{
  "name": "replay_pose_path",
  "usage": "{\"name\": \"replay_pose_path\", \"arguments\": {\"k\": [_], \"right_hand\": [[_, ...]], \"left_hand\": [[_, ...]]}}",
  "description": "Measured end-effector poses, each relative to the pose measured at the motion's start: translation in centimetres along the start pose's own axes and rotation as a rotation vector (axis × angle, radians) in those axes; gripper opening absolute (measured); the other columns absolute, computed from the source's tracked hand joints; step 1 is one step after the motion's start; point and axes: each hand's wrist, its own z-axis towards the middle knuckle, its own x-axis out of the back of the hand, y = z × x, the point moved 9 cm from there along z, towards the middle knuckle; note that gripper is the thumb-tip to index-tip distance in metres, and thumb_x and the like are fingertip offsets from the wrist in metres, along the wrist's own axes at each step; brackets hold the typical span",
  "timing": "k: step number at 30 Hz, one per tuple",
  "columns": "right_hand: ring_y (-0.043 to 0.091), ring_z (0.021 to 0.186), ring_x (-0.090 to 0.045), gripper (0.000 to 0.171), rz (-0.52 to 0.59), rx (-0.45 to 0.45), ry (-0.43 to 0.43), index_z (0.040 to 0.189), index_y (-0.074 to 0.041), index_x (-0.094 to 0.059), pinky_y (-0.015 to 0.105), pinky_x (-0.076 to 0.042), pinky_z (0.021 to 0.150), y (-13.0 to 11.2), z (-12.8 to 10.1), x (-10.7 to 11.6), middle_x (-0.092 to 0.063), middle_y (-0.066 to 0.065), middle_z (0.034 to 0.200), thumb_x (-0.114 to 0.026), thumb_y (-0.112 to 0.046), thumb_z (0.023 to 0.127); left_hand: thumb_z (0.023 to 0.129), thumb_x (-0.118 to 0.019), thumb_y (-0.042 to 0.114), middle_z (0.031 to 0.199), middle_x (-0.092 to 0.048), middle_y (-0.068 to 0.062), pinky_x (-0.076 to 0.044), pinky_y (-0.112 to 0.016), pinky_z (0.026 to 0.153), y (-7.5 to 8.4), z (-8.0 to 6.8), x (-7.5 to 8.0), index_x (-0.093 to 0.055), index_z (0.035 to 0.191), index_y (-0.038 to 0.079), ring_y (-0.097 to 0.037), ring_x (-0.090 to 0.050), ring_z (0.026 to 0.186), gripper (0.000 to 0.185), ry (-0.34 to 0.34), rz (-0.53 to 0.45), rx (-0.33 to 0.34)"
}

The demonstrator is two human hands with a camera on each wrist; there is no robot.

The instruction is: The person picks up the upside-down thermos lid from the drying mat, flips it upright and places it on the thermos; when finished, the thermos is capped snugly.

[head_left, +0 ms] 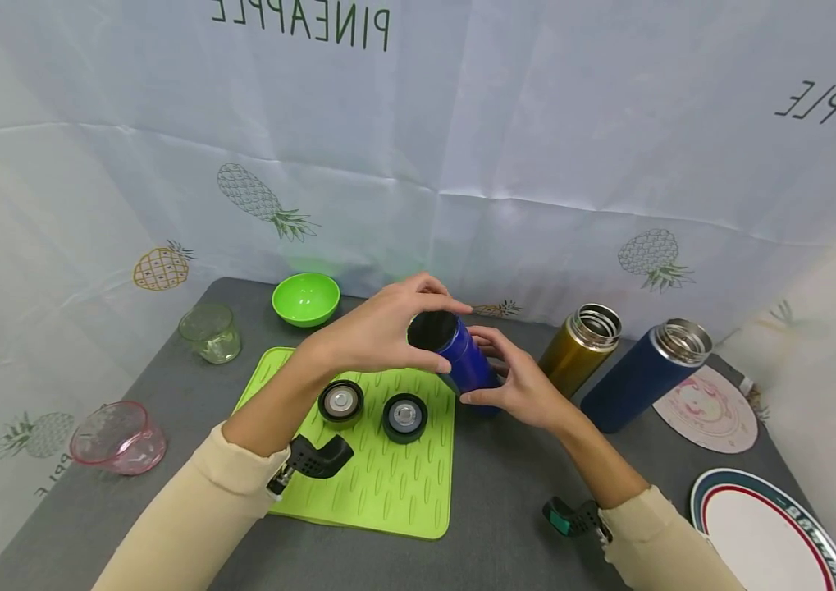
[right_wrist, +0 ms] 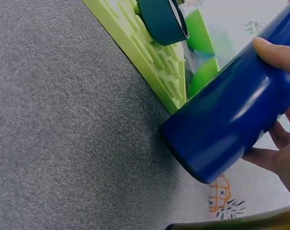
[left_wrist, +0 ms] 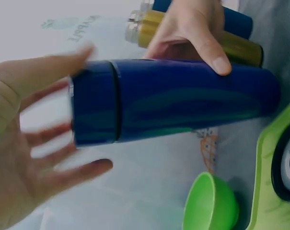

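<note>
Hands at a capped bottle, near to far; clock directions are taken from the blue bottle in the head view, with twelve o'clock away from the person. On the grey table [head_left: 506,509], a white plate [head_left: 757,542] lies at four o'clock. A green mat [head_left: 388,501] lies at seven to eight o'clock, bearing a dark lid [head_left: 405,419] and a gold-edged lid [head_left: 340,402]; a pink glass [head_left: 122,451] stands beyond it toward half past eight. At centre is the blue bottle [head_left: 471,361], its base just beside the mat; whether it touches the table cannot be told. The right hand [head_left: 521,386] grips the body, thumb opposite the fingers. The left hand [head_left: 391,328] surrounds the fitted cap [left_wrist: 94,105] with fingers spread; their contact cannot be told. The bottle is probably stiff, moderately heavy if filled, and rather slippery where glossy: best held firmly around mid-body, with the cap taken by its rim. A dark blue bottle [head_left: 635,382] and a gold bottle [head_left: 573,357], both uncapped, stand near three o'clock. A green bowl [head_left: 307,300] sits between nine and ten, before the curtain [head_left: 536,148].
</note>
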Motion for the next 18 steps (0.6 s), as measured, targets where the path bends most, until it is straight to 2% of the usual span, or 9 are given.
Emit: {"name": "replay_pose_path", "arguments": {"k": [3, 5, 8, 11, 13, 15, 18], "right_hand": [[0.041, 0.135, -0.054, 0.088, 0.002, 0.006, -0.002, 0.152, -0.024, -0.039, 0.067, -0.045, 0.109, 0.0, 0.1, -0.1, -0.054, 0.014, 0.146, -0.088, -0.014, 0.080], [0.041, 0.135, -0.055, 0.088, -0.002, 0.011, -0.002, 0.152, -0.024, -0.039, 0.067, -0.046, 0.108, 0.0, 0.1, -0.1, -0.055, 0.015, 0.145, -0.088, -0.014, 0.080], [0.042, 0.135, -0.055, 0.088, -0.011, 0.015, -0.003, 0.152, -0.024, -0.038, 0.067, -0.046, 0.108, -0.1, 0.1, 0.0, -0.054, 0.016, 0.146, -0.088, -0.014, 0.080], [0.043, 0.135, -0.054, 0.089, -0.017, 0.015, -0.002, 0.152, -0.024, -0.037, 0.067, -0.046, 0.108, -0.2, 0.1, 0.0, -0.053, 0.017, 0.148, -0.088, -0.014, 0.080], [0.043, 0.136, -0.054, 0.090, -0.016, 0.017, -0.001, 0.153, -0.023, -0.036, 0.067, -0.046, 0.108, -0.3, 0.1, 0.0, -0.052, 0.018, 0.149, -0.087, -0.013, 0.080], [0.043, 0.136, -0.053, 0.090, -0.010, 0.013, 0.002, 0.154, -0.022, -0.035, 0.067, -0.046, 0.108, -0.2, 0.1, 0.1, -0.051, 0.018, 0.149, -0.087, -0.013, 0.081], [0.042, 0.137, -0.053, 0.090, 0.001, 0.003, 0.007, 0.154, -0.023, -0.035, 0.066, -0.046, 0.109, -0.2, 0.2, 0.1, -0.052, 0.017, 0.149, -0.087, -0.012, 0.081]], "left_hand": [[0.081, -0.083, 0.049, 0.118, -0.061, -0.003, -0.051, -0.038, 0.087, -0.7, 0.0, 0.1, -0.066, 0.137, 0.024, -0.020, -0.059, 0.104, 0.064, 0.035, 0.073, 0.106], [0.079, -0.085, 0.049, 0.111, -0.063, -0.002, -0.049, -0.035, 0.081, -0.8, 0.1, 0.2, -0.068, 0.134, 0.025, -0.020, -0.059, 0.097, 0.063, 0.044, 0.076, 0.121], [0.078, -0.089, 0.033, 0.112, -0.065, -0.002, -0.050, -0.036, 0.085, -0.3, 0.2, 0.3, -0.071, 0.131, 0.023, -0.019, -0.060, 0.101, 0.057, 0.037, 0.030, 0.044], [0.077, -0.090, 0.018, 0.122, -0.065, -0.003, -0.052, -0.039, 0.093, 0.2, 0.1, 0.3, -0.072, 0.130, 0.021, -0.020, -0.061, 0.114, 0.057, 0.003, -0.012, -0.051], [0.079, -0.089, 0.015, 0.128, -0.063, -0.003, -0.053, -0.042, 0.095, 0.2, 0.1, 0.2, -0.070, 0.133, 0.020, -0.021, -0.060, 0.120, 0.058, -0.008, -0.024, -0.064], [0.083, -0.086, 0.023, 0.130, -0.062, -0.004, -0.053, -0.042, 0.094, -0.1, 0.1, 0.2, -0.067, 0.137, 0.021, -0.022, -0.060, 0.119, 0.058, 0.007, -0.006, -0.016], [0.084, -0.082, 0.046, 0.124, -0.062, -0.004, -0.054, -0.042, 0.088, -0.8, 0.0, 0.2, -0.064, 0.139, 0.024, -0.022, -0.061, 0.109, 0.062, 0.061, 0.075, 0.099]]}}
